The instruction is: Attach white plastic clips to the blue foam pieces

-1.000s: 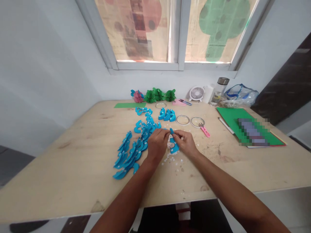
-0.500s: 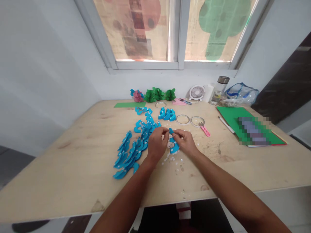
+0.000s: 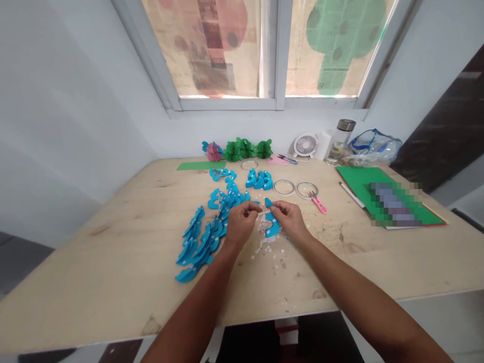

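Observation:
Between the thumb and fingers of my right hand (image 3: pixel 290 218) is a small curved blue paper piece (image 3: pixel 268 202). My left hand (image 3: pixel 242 220) is closed in a pinch just left of it, apart from the piece; whatever lies between its fingertips is too small to name. Under the hands lies another blue paper cutout (image 3: pixel 273 228) with pale squares on it. Little white paper scraps (image 3: pixel 269 248) are scattered around it. Left of my left hand spreads a long pile of folded blue paper cutouts (image 3: pixel 206 239) dotted with white squares.
Tape rolls (image 3: pixel 283 187) and pink-handled snips (image 3: pixel 319 202) lie beyond my right hand. Green paper pom-poms (image 3: pixel 245 148), a small fan (image 3: pixel 305 145) and a glass bottle (image 3: pixel 340 141) line the wall. A green folder (image 3: pixel 363 184) lies at the right.
My left hand has drawn slightly left, away from the blue paper piece, opening a gap between the hands. My right hand still holds the piece, which now shows more fully.

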`<action>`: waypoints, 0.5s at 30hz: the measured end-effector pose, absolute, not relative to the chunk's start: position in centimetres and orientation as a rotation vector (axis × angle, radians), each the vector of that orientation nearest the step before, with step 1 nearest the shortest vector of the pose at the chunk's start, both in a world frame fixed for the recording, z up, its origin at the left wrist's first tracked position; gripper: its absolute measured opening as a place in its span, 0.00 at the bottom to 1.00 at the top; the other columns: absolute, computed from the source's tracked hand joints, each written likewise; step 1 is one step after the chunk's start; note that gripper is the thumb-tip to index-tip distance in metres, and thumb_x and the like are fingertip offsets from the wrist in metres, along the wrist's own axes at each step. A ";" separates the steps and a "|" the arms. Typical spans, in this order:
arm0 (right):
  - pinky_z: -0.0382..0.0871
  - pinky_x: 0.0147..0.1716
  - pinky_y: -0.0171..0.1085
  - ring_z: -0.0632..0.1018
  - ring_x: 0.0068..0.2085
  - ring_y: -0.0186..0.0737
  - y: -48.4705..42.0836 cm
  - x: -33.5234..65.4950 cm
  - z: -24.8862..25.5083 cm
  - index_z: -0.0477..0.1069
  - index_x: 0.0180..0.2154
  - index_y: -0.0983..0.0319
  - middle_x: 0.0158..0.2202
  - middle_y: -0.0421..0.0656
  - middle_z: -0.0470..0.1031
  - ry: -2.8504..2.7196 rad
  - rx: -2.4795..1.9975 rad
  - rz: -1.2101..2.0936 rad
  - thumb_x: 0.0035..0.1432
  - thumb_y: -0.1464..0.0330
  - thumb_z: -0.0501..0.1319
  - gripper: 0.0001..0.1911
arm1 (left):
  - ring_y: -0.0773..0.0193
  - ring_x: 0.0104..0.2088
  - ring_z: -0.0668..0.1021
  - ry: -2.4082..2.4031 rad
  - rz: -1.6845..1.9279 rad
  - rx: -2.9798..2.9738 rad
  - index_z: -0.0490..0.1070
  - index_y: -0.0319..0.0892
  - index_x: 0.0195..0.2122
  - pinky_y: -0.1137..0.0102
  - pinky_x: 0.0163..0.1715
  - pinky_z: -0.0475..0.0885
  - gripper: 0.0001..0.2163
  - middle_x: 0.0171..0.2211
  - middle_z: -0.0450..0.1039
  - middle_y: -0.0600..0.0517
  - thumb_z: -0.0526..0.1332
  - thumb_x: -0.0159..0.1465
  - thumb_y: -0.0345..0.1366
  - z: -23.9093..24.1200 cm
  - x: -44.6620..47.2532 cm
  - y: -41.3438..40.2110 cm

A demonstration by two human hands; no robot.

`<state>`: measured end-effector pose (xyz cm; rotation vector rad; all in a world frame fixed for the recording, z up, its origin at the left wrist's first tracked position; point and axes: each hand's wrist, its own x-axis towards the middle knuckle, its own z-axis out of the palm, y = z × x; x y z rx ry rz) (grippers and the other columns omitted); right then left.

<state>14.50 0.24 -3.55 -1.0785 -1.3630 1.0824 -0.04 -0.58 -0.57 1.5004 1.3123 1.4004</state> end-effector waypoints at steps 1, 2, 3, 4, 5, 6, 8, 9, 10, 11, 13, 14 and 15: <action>0.60 0.21 0.31 0.67 0.21 0.33 0.2 14.5 -3.5 0.75 0.31 0.64 0.21 0.40 0.70 -1.362 -1.075 1.084 0.51 0.61 0.59 0.13 | 0.64 0.27 0.73 1.338 1.392 1.563 0.74 0.43 0.22 0.71 0.29 0.66 0.04 0.24 0.74 0.54 0.59 0.50 0.31 -0.6 -0.1 -0.6; 0.60 0.21 0.32 0.68 0.22 0.33 0.2 14.5 -3.4 0.75 0.30 0.64 0.21 0.40 0.70 -1.362 -1.069 1.087 0.51 0.61 0.59 0.13 | 0.64 0.27 0.73 1.362 1.387 1.616 0.74 0.43 0.23 0.71 0.29 0.66 0.04 0.25 0.75 0.54 0.59 0.51 0.32 -0.7 -0.1 -0.6; 0.61 0.22 0.32 0.68 0.22 0.33 0.2 14.5 -3.4 0.75 0.30 0.64 0.21 0.40 0.70 -1.363 -1.064 1.090 0.51 0.61 0.59 0.13 | 0.64 0.27 0.73 1.383 1.393 1.662 0.75 0.43 0.25 0.70 0.29 0.66 0.04 0.26 0.75 0.53 0.60 0.52 0.34 -0.7 -0.1 -0.6; 0.61 0.22 0.32 0.68 0.22 0.33 0.1 14.5 -3.3 0.75 0.30 0.65 0.22 0.40 0.70 -1.366 -1.060 1.092 0.51 0.61 0.59 0.13 | 0.63 0.28 0.74 1.402 1.410 1.701 0.75 0.43 0.27 0.70 0.30 0.66 0.05 0.27 0.76 0.53 0.60 0.53 0.35 -0.6 -0.1 -0.6; 0.61 0.22 0.32 0.68 0.22 0.33 0.1 14.5 -3.3 0.75 0.29 0.65 0.22 0.40 0.71 -1.371 -1.057 1.091 0.51 0.61 0.59 0.13 | 0.63 0.29 0.74 1.420 1.439 1.736 0.75 0.43 0.29 0.70 0.31 0.67 0.05 0.29 0.76 0.52 0.60 0.53 0.36 -0.6 -0.1 -0.7; 0.61 0.22 0.32 0.68 0.22 0.33 0.1 14.5 -3.2 0.75 0.29 0.65 0.22 0.40 0.71 -1.377 -1.056 1.087 0.51 0.61 0.59 0.13 | 0.63 0.30 0.75 1.433 1.474 1.771 0.75 0.43 0.31 0.70 0.32 0.67 0.06 0.31 0.76 0.51 0.60 0.54 0.36 -0.5 0.0 -0.8; 0.61 0.23 0.32 0.68 0.23 0.33 0.1 14.4 -3.2 0.75 0.30 0.65 0.23 0.40 0.71 -1.396 -1.056 1.076 0.51 0.61 0.59 0.13 | 0.62 0.33 0.75 1.443 1.529 1.863 0.75 0.43 0.36 0.69 0.35 0.68 0.08 0.33 0.76 0.50 0.59 0.56 0.35 -0.4 0.0 -0.9; 0.61 0.23 0.32 0.68 0.23 0.33 0.1 14.4 -3.2 0.75 0.31 0.65 0.23 0.40 0.71 -1.404 -1.057 1.067 0.51 0.61 0.59 0.13 | 0.62 0.35 0.75 1.446 1.543 1.921 0.75 0.43 0.37 0.68 0.36 0.68 0.09 0.34 0.76 0.50 0.58 0.56 0.34 -0.4 0.1 -1.1; 0.61 0.23 0.32 0.68 0.23 0.33 0.1 14.4 -3.2 0.76 0.32 0.65 0.23 0.40 0.71 -1.411 -1.060 1.058 0.52 0.62 0.59 0.14 | 0.61 0.36 0.75 1.448 1.550 1.983 0.74 0.43 0.38 0.67 0.38 0.68 0.09 0.34 0.76 0.49 0.58 0.57 0.33 -0.3 0.2 -1.2; 0.61 0.23 0.32 0.68 0.23 0.33 0.0 14.3 -3.3 0.76 0.33 0.65 0.23 0.40 0.71 -1.415 -1.065 1.051 0.52 0.62 0.58 0.14 | 0.61 0.37 0.75 1.452 1.557 2.043 0.74 0.43 0.38 0.67 0.39 0.68 0.09 0.34 0.76 0.49 0.57 0.58 0.33 -0.3 0.2 -1.3; 0.61 0.23 0.31 0.68 0.23 0.33 0.0 14.3 -3.3 0.76 0.34 0.65 0.24 0.40 0.71 -1.417 -1.076 1.038 0.52 0.61 0.58 0.15 | 0.60 0.38 0.75 1.461 1.572 2.149 0.74 0.41 0.39 0.66 0.40 0.68 0.09 0.34 0.75 0.48 0.56 0.58 0.32 -0.3 0.4 -1.4; 0.60 0.22 0.31 0.68 0.23 0.33 0.0 14.3 -3.3 0.76 0.34 0.65 0.23 0.40 0.71 -1.416 -1.080 1.037 0.52 0.61 0.58 0.15 | 0.60 0.38 0.75 1.462 1.584 2.191 0.74 0.41 0.39 0.66 0.40 0.68 0.09 0.34 0.75 0.48 0.56 0.59 0.31 -0.3 0.5 -1.5; 0.60 0.22 0.31 0.68 0.23 0.33 0.0 14.3 -3.4 0.76 0.33 0.65 0.24 0.40 0.71 -1.416 -1.081 1.039 0.52 0.61 0.58 0.15 | 0.60 0.37 0.74 1.461 1.598 2.226 0.74 0.40 0.38 0.66 0.40 0.69 0.09 0.34 0.75 0.48 0.56 0.59 0.31 -0.3 0.6 -1.6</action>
